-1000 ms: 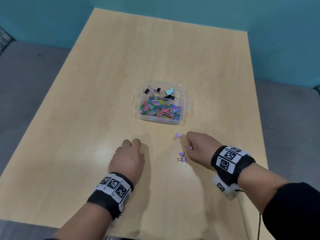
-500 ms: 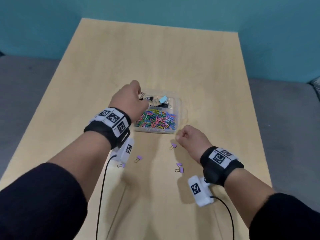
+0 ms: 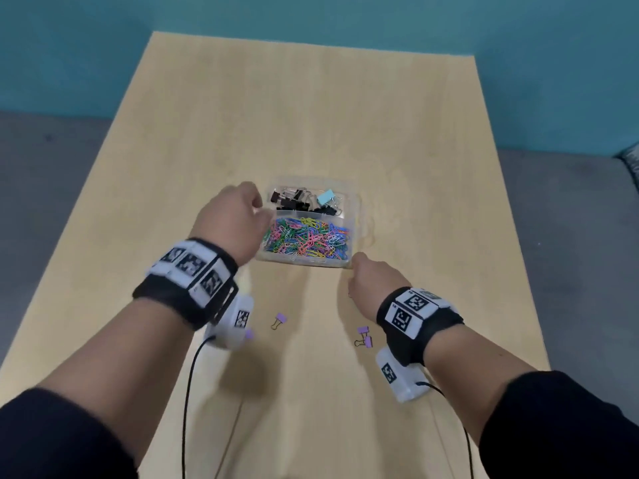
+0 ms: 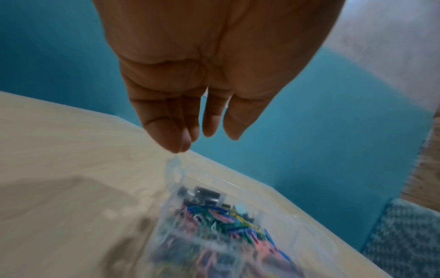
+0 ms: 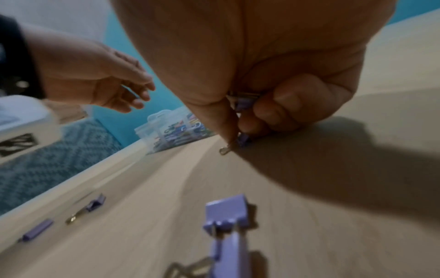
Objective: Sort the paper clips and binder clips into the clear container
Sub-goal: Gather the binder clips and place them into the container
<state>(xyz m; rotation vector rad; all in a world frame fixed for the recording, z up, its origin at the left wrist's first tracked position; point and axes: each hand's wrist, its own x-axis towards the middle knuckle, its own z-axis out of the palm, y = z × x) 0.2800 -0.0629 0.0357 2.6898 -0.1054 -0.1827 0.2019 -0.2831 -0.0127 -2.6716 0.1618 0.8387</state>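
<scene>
The clear container point(image 3: 353, 233) has two compartments: black binder clips and a light blue one point(image 3: 325, 197) at the back, coloured paper clips point(image 3: 306, 238) in front. My left hand point(image 3: 232, 221) hovers at its left edge; the left wrist view shows its fingers point(image 4: 171, 135) straight and holding nothing above the container point(image 4: 215, 185). My right hand point(image 3: 369, 281) is down on the table just before the container's right corner. In the right wrist view it pinches a purple binder clip point(image 5: 244, 140), with a second one point(image 5: 245, 103) tucked under its curled fingers.
More purple binder clips lie loose on the wooden table point(image 3: 311, 115): one point(image 3: 279, 320) in the middle, one point(image 3: 249, 334) half hidden under my left wrist camera, a pair point(image 3: 364, 337) beside my right wrist. Grey floor and a teal wall surround the table.
My left hand rose from the table to the container and now hangs open at its left edge. My right hand moved forward and took hold of the purple clip nearest the container.
</scene>
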